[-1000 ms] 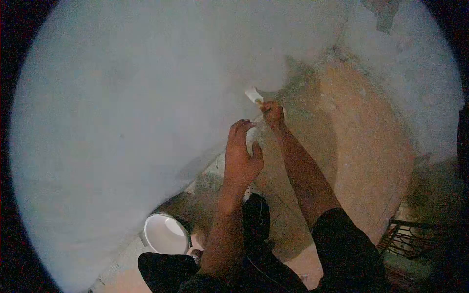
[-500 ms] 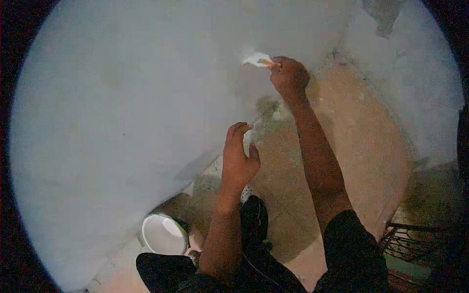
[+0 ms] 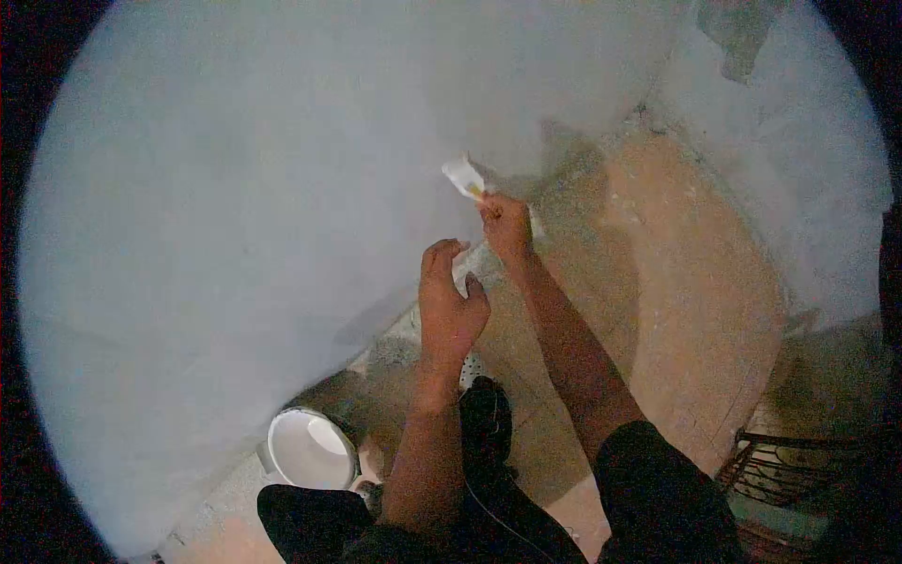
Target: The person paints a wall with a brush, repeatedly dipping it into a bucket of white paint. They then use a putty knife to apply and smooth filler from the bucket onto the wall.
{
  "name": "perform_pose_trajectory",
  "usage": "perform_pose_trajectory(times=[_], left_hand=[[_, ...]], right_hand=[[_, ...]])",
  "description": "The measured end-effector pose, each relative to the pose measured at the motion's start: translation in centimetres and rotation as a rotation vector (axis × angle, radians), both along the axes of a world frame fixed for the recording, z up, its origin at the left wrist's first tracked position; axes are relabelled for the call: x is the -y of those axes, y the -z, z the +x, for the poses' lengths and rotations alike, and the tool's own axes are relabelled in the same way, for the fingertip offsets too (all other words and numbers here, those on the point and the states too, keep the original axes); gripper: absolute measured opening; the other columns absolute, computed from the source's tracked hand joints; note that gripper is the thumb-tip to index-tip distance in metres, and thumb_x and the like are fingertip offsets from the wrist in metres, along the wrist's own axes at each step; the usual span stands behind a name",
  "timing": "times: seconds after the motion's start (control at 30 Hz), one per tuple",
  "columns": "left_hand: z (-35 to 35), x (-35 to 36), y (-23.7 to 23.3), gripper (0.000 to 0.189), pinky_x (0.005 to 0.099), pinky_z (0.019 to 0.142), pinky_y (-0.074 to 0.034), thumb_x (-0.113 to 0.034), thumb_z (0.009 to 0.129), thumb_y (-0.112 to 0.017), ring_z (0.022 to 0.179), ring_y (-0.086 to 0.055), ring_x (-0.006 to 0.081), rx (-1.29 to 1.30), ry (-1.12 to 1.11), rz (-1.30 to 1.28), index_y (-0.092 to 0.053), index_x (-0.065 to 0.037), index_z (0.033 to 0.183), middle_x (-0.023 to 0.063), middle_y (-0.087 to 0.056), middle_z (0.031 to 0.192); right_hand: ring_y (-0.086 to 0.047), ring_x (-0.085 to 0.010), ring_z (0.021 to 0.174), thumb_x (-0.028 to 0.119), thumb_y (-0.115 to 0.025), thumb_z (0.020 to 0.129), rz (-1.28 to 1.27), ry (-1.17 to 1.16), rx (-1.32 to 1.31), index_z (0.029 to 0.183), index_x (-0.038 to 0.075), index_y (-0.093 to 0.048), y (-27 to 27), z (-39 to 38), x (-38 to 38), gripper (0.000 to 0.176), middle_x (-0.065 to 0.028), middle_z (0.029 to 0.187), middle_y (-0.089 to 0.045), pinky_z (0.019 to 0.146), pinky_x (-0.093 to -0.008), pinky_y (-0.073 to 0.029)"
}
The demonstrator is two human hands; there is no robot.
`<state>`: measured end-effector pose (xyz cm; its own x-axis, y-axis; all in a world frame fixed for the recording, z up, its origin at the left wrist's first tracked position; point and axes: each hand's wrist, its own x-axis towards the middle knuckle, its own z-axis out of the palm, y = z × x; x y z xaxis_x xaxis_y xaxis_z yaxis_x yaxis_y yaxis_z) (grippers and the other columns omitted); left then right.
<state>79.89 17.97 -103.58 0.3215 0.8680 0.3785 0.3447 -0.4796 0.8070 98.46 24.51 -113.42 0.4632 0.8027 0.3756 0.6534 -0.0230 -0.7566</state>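
Note:
My right hand (image 3: 508, 228) is closed round the yellowish handle of a white-coated tool (image 3: 465, 176), perhaps a brush or scraper. The tool's white end lies at or close to the pale wall (image 3: 235, 188); contact cannot be made out. Lower and to the left, my left hand (image 3: 452, 303) is held up with its fingers curved and the thumb apart, nothing between them. A white bucket (image 3: 313, 449) stands by the foot of the wall, left of my legs.
The orange-brown floor (image 3: 695, 282) meets a second pale wall (image 3: 808, 169) at the right. A dark metal rack (image 3: 799, 461) stands at the lower right. My shoe (image 3: 472, 371) shows below my left hand.
My right hand has moved down and left with the tool, nearer to my left hand. My left hand has shifted slightly left and keeps its shape.

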Motion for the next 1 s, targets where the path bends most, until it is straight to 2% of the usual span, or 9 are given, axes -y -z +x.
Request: perform_pose_trajectory(times=[0.13,0.33,0.47,0.67,0.7,0.73,0.8,0.9,1.0], left_hand=[[0.2,0.0,-0.3,0.043,0.0427,0.083,-0.052,0.006,0.076,-0.059,0.112,-0.056,0.0331,0.000,0.018,0.009,-0.055,-0.010,0.116,0.0133,-0.054,0.123],[-0.1,0.0,-0.4,0.045,0.0426,0.082,-0.053,0.008,0.075,-0.058,0.114,-0.056,0.0329,0.003,0.030,0.029,-0.055,-0.010,0.115,0.0129,-0.054,0.124],[-0.3,0.1,-1.2,0.046,0.0397,0.081,-0.052,0.011,0.074,-0.055,0.111,-0.057,0.0305,0.073,-0.048,0.094,-0.056,-0.010,0.114,0.0131,-0.056,0.121],[0.3,0.6,-2.1,0.048,0.0368,0.079,-0.052,0.013,0.072,-0.051,0.108,-0.058,0.0291,0.215,-0.087,0.108,-0.056,-0.010,0.114,0.0146,-0.057,0.118],[0.2,0.8,-2.3,0.044,0.0409,0.084,-0.049,0.011,0.076,-0.050,0.112,-0.054,0.0350,0.212,-0.048,0.052,-0.054,-0.006,0.116,0.0181,-0.053,0.119],[0.1,0.8,-2.4,0.044,0.0409,0.084,-0.049,0.011,0.076,-0.050,0.112,-0.054,0.0350,0.219,-0.052,0.058,-0.054,-0.006,0.116,0.0181,-0.053,0.119],[0.1,0.8,-2.1,0.044,0.0411,0.084,-0.049,0.010,0.076,-0.051,0.112,-0.054,0.0350,0.196,-0.048,0.053,-0.053,-0.006,0.117,0.0180,-0.053,0.120],[-0.1,0.5,-1.9,0.044,0.0412,0.083,-0.049,0.011,0.075,-0.051,0.111,-0.054,0.0349,0.214,-0.065,0.065,-0.054,-0.006,0.116,0.0177,-0.053,0.121],[-0.2,0.5,-2.3,0.045,0.0414,0.084,-0.048,0.012,0.074,-0.050,0.111,-0.054,0.0346,0.239,-0.079,0.042,-0.054,-0.005,0.115,0.0171,-0.054,0.119]], right_hand=[[-0.064,-0.0360,0.068,0.020,-0.062,0.086,0.014,-0.048,-0.310,0.091,0.004,-0.069,3.0,-1.6,1.5,0.018,-0.0190,0.081,-0.066,0.064,-0.0407,-0.051],[-0.065,-0.0372,0.079,0.022,-0.059,0.085,-0.532,0.081,0.298,0.090,0.008,-0.071,-0.6,-0.6,1.7,0.019,-0.0169,0.087,-0.067,0.069,-0.0459,-0.052],[-0.065,-0.0343,0.078,0.022,-0.066,0.079,-0.332,0.189,0.394,0.082,0.010,-0.068,-6.8,-0.1,0.2,0.013,-0.0136,0.083,-0.067,0.068,-0.0482,-0.051],[-0.066,-0.0337,0.079,0.021,-0.069,0.076,-0.069,0.335,0.280,0.078,0.010,-0.069,-23.3,-1.5,0.3,0.011,-0.0126,0.084,-0.067,0.068,-0.0449,-0.053],[-0.067,-0.0337,0.079,0.021,-0.069,0.077,0.043,0.377,0.363,0.079,0.011,-0.070,-24.7,-1.0,-0.1,0.011,-0.0126,0.085,-0.068,0.068,-0.0443,-0.053],[-0.067,-0.0337,0.079,0.021,-0.069,0.077,0.050,0.374,0.369,0.079,0.011,-0.070,-26.0,-0.5,-0.2,0.011,-0.0126,0.085,-0.068,0.068,-0.0443,-0.053],[-0.068,-0.0332,0.080,0.023,-0.068,0.079,0.371,0.327,0.461,0.083,0.010,-0.072,-28.6,0.1,0.2,0.014,-0.0138,0.085,-0.069,0.070,-0.0440,-0.054],[-0.068,-0.0332,0.079,0.022,-0.067,0.080,0.451,0.199,0.193,0.088,0.008,-0.072,-32.5,-1.6,1.7,0.017,-0.0155,0.085,-0.069,0.071,-0.0430,-0.054],[-0.067,-0.0344,0.077,0.020,-0.066,0.081,0.278,0.189,0.262,0.088,0.007,-0.072,-30.4,-2.8,0.4,0.016,-0.0154,0.084,-0.069,0.071,-0.0420,-0.054]])
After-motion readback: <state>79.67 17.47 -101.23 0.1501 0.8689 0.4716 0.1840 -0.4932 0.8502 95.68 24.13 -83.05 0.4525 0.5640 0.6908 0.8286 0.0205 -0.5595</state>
